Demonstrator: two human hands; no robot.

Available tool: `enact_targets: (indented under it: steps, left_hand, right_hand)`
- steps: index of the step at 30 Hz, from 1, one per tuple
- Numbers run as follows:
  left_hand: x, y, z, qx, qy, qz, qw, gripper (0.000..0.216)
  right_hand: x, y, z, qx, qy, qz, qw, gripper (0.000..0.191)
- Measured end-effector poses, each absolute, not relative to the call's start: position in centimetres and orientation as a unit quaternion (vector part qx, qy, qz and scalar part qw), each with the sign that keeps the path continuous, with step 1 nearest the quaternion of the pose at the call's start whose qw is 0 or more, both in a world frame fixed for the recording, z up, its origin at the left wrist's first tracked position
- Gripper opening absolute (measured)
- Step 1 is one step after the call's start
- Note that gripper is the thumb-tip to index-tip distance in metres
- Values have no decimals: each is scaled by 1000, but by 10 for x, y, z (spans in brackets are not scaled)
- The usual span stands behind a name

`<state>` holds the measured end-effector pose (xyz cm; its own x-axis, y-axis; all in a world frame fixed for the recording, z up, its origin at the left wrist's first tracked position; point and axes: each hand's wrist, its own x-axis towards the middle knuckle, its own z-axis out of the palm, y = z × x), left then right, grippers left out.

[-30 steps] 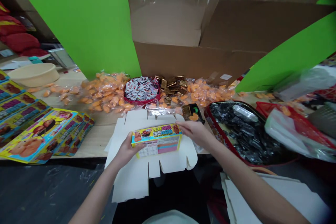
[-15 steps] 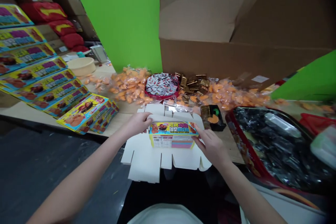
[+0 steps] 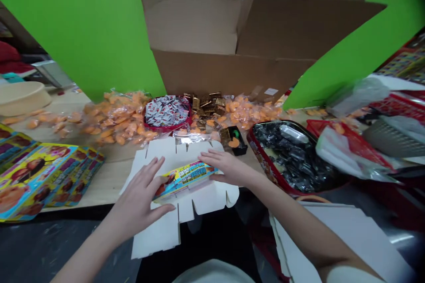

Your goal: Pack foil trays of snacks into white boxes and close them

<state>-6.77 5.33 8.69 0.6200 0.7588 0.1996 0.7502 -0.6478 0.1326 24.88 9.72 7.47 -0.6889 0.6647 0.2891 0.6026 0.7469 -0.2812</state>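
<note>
A small printed carton (image 3: 186, 177), yellow and blue, lies slightly tilted on unfolded white card blanks (image 3: 159, 234) in front of me. My left hand (image 3: 141, 199) is open at the carton's left end, fingers spread and thumb apart. My right hand (image 3: 229, 168) is around its right end, with fingers along the far side and the thumb on the near side. Just beyond the blanks, a black tray (image 3: 241, 148) holds an orange piece and something green.
Finished-looking cartons (image 3: 36, 172) stand at the left. Behind are bagged orange pieces (image 3: 116, 115), a red tub of sachets (image 3: 190, 117) and gold packets (image 3: 209, 106). A red-rimmed tray (image 3: 257, 150) of black packets is at the right. A cardboard box (image 3: 229, 70) stands behind.
My view has swung to the right. My left hand has let go of the carton's upper edge and spread open. The carton now lies lower and more tilted; my right hand stays at its end.
</note>
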Motion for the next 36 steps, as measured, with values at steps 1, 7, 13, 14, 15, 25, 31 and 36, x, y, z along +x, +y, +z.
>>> enact_targets:
  steps: [1,7,13,14,15,25,31,36]
  left_hand:
    - [-57,56,91,899,425,104,34,62]
    - [-12,62,90,880,474,-16,-31,65]
    - [-15,68,89,884,466,-30,-37,60]
    - [-15,68,89,881,471,-28,-44,60]
    - [-14,68,88,878,475,-25,-50,59]
    - [-14,64,77,874,483,-4,-46,53]
    - [-13,68,77,877,476,-9,-55,55]
    - [-14,67,77,878,475,-2,-59,56]
  right_hand:
    - [246,100,74,-336,-922,72,176,62]
    - [246,82,28,-346,-906,-43,239,46]
    - [297,113,-18,-602,-734,-88,302,52]
    - [307,126,-20,-630,-725,-97,260,51]
    - [315,137,-22,-641,-730,-102,214,50]
    - [301,79,-52,-659,-707,-64,249,34]
    - [338,119,-29,-789,-429,219,382,32]
    - [359,190,-8,-791,-310,409,334,30]
